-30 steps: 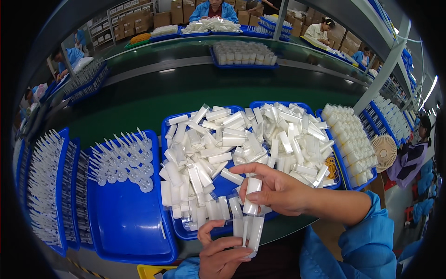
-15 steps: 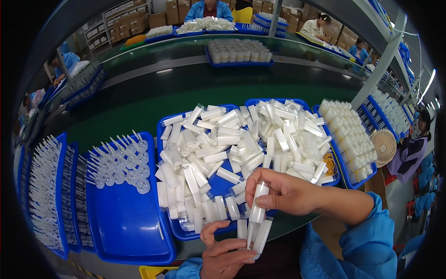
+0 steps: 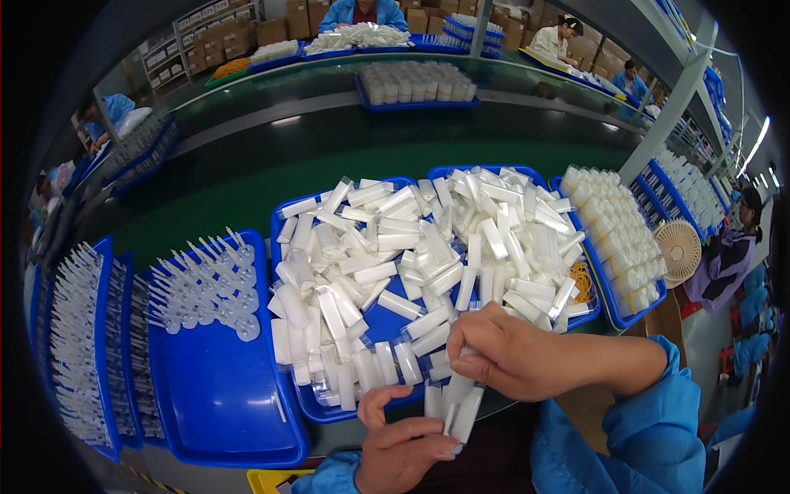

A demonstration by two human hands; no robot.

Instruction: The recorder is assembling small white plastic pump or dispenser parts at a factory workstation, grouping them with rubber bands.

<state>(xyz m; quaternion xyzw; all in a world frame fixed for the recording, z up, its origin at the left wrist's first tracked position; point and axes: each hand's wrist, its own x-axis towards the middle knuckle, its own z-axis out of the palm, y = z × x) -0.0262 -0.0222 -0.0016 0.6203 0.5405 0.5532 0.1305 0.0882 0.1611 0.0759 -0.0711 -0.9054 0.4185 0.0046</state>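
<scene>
Low in front of me, my left hand [image 3: 405,451] is closed around a small bunch of white slips in clear plastic sleeves [image 3: 467,415], which stand up from its fingers. My right hand [image 3: 527,356] comes in from the right, its thumb and fingers pinched on the top of another sleeved white piece [image 3: 463,370] just above that bunch. Its lower end meets the bunch; whether it sits among them I cannot tell. Behind my hands a blue tray [image 3: 380,323] holds a loose heap of such sleeved pieces [image 3: 337,309].
A second heaped blue tray [image 3: 527,173] adjoins it, with yellow rubber bands [image 3: 583,284]. Farther right are a tray of banded white bundles [image 3: 613,239] and a round fan [image 3: 678,252]. At left, a blue tray [image 3: 222,395] holds stemmed translucent parts [image 3: 210,288]. Co-workers sit beyond the belt [image 3: 329,152].
My right hand has turned its fingers over the sleeved piece's top, covering more of it. My left hand keeps its hold, nearly in place. The whole view has shifted slightly.
</scene>
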